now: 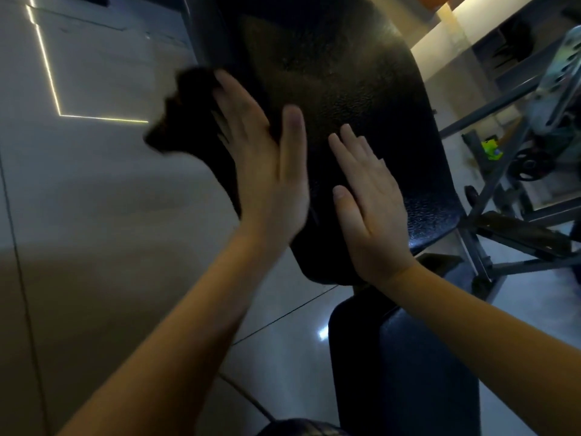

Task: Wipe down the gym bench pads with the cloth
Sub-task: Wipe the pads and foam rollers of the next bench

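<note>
A black textured back pad of a gym bench tilts up across the middle of the view. Below it lies the dark seat pad. My left hand lies flat with straight fingers and presses a dark cloth against the back pad's left side; part of the cloth hangs past the pad's edge. My right hand rests flat on the lower part of the back pad, fingers straight, holding nothing.
A glossy tiled floor with light-strip reflections spreads to the left. At the right stand grey metal gym frames, a weight plate and a green object on the floor.
</note>
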`<state>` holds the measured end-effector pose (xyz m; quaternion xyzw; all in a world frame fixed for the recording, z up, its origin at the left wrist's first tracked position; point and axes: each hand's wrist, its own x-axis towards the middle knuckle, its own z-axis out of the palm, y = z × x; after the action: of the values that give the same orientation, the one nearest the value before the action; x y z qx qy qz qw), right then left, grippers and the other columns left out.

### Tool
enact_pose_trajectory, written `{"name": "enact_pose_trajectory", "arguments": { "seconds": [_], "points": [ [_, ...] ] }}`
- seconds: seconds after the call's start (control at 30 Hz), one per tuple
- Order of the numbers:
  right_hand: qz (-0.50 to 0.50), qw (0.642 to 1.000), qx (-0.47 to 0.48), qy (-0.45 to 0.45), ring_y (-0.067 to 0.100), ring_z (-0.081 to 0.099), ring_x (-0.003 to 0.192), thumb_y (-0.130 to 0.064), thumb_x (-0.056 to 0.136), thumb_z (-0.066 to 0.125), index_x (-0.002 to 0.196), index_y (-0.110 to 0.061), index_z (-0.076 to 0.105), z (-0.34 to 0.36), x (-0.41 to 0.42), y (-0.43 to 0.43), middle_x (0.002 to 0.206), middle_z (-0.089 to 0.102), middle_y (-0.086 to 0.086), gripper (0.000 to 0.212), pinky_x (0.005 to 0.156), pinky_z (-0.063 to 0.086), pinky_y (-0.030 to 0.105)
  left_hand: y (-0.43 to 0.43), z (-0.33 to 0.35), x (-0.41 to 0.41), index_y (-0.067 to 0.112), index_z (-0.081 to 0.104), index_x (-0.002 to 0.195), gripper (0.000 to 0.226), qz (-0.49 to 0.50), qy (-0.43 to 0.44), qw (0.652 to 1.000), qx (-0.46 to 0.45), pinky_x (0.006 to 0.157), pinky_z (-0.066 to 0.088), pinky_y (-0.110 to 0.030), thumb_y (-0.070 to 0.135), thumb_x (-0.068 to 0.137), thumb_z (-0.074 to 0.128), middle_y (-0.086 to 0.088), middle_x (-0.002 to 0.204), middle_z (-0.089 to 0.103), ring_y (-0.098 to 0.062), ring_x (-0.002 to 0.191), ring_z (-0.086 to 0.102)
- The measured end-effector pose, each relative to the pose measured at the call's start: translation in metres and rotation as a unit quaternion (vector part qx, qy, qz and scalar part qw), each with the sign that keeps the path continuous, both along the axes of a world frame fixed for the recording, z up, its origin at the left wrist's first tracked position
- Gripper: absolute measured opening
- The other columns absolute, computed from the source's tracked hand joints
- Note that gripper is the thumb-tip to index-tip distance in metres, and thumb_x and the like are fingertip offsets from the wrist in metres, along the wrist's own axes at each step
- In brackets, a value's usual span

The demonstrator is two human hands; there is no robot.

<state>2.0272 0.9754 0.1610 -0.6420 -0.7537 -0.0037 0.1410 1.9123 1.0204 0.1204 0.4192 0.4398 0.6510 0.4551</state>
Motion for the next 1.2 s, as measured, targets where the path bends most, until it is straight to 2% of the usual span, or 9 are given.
{"name": "enact_pose_trajectory", "arguments": {
  "seconds": [0.2, 0.37, 0.47, 0.57, 0.73, 0.93, 1.0, 1.1, 1.2],
  "points": [
    [-0.005, 1.000, 0.002, -0.023, 0.009, 0.015, 0.148, -0.035, 0.093, 0.031, 0.150, -0.023, 0.032, 0.003, -0.001, 0.000, 0.159, 0.026, -0.004, 0.058, 0.121, 0.008, 0.033, 0.049, 0.026, -0.027, -0.019, 0.010, 0.147, 0.082, 0.034, 0.222, 0.955, 0.193, 0.118, 0.009, -0.064, 0.050, 0.102, 0.022, -0.037, 0.156, 0.011, -0.051, 0.147, 0.008],
    [-0.006, 1.000, 0.002, 0.001, 0.017, 0.019, 0.147, -0.038, 0.094, 0.030, 0.147, -0.019, 0.038, 0.001, -0.002, -0.002, 0.157, 0.031, 0.003, 0.057, 0.121, 0.012, 0.043, 0.058, 0.069, -0.018, 0.016, 0.017, 0.157, 0.062, -0.185, 0.518, 0.819, 0.163, 0.119, 0.005, -0.034, 0.047, 0.104, 0.024, -0.007, 0.164, 0.018, -0.025, 0.151, 0.012],
    [0.005, 1.000, 0.014, 0.006, 0.028, 0.038, 0.138, -0.035, 0.093, 0.034, 0.134, -0.013, 0.054, -0.002, 0.002, -0.002, 0.143, 0.051, 0.011, 0.051, 0.115, 0.025, 0.052, 0.052, 0.084, -0.003, 0.025, 0.019, 0.157, 0.056, -0.389, 0.522, 0.751, 0.111, 0.110, -0.001, -0.021, 0.045, 0.106, 0.028, -0.001, 0.164, 0.017, -0.020, 0.151, 0.007],
    [-0.006, 0.999, 0.042, 0.024, 0.028, 0.048, 0.119, -0.034, 0.093, 0.036, 0.121, -0.009, 0.063, 0.002, 0.000, -0.005, 0.121, 0.064, 0.015, 0.046, 0.106, 0.037, 0.055, 0.048, 0.089, -0.009, 0.030, 0.016, 0.157, 0.070, -0.480, 0.446, 0.746, 0.117, 0.123, 0.005, -0.035, 0.057, 0.098, 0.042, 0.006, 0.164, 0.013, -0.015, 0.152, 0.009],
    [0.003, 0.999, -0.008, 0.039, 0.021, 0.033, 0.138, -0.041, 0.096, 0.029, 0.144, -0.014, 0.043, 0.015, -0.006, -0.009, 0.142, 0.050, 0.011, 0.057, 0.120, 0.018, 0.042, 0.046, 0.108, -0.053, 0.020, 0.042, 0.148, 0.059, -0.356, 0.475, 0.787, 0.170, 0.113, 0.027, -0.028, 0.047, 0.096, 0.053, 0.000, 0.154, 0.039, -0.015, 0.142, 0.035],
    [-0.017, 0.991, -0.131, -0.022, 0.015, 0.011, 0.148, -0.054, 0.086, 0.007, 0.155, -0.021, 0.018, 0.031, -0.008, -0.006, 0.158, 0.027, 0.003, 0.077, 0.118, -0.010, 0.025, 0.063, 0.099, -0.067, 0.026, 0.057, 0.130, 0.036, -0.296, 0.677, 0.669, 0.085, 0.116, 0.027, -0.051, 0.043, 0.099, 0.052, -0.010, 0.161, 0.021, -0.034, 0.145, 0.024],
    [-0.038, 0.980, -0.196, 0.014, 0.016, 0.014, 0.147, -0.052, 0.090, 0.023, 0.154, -0.022, 0.020, 0.031, -0.007, 0.003, 0.158, 0.028, 0.003, 0.071, 0.121, -0.005, 0.030, 0.069, 0.101, -0.058, 0.025, 0.058, 0.127, 0.031, -0.291, 0.674, 0.676, 0.062, 0.113, 0.027, -0.051, 0.039, 0.100, 0.051, -0.014, 0.158, 0.019, -0.039, 0.142, 0.026],
    [-0.082, 0.920, -0.258, 0.285, 0.025, 0.040, 0.137, -0.046, 0.087, 0.062, 0.149, -0.024, 0.036, 0.049, -0.013, 0.003, 0.147, 0.045, 0.004, 0.071, 0.112, 0.035, 0.045, 0.081, 0.105, -0.051, 0.015, 0.055, 0.132, 0.038, -0.290, 0.614, 0.734, 0.013, 0.104, 0.040, -0.042, 0.031, 0.098, 0.057, -0.015, 0.139, 0.042, -0.035, 0.126, 0.045],
    [-0.101, 0.727, -0.257, 0.629, 0.029, 0.062, 0.115, -0.026, 0.093, 0.060, 0.131, -0.009, 0.056, 0.068, -0.014, -0.002, 0.127, 0.063, 0.013, 0.041, 0.092, 0.053, 0.036, 0.081, 0.110, -0.054, 0.005, 0.064, 0.118, 0.028, -0.288, 0.489, 0.823, -0.036, 0.085, 0.043, -0.028, 0.019, 0.094, 0.063, -0.008, 0.112, 0.061, -0.019, 0.100, 0.056]
  ]
}}
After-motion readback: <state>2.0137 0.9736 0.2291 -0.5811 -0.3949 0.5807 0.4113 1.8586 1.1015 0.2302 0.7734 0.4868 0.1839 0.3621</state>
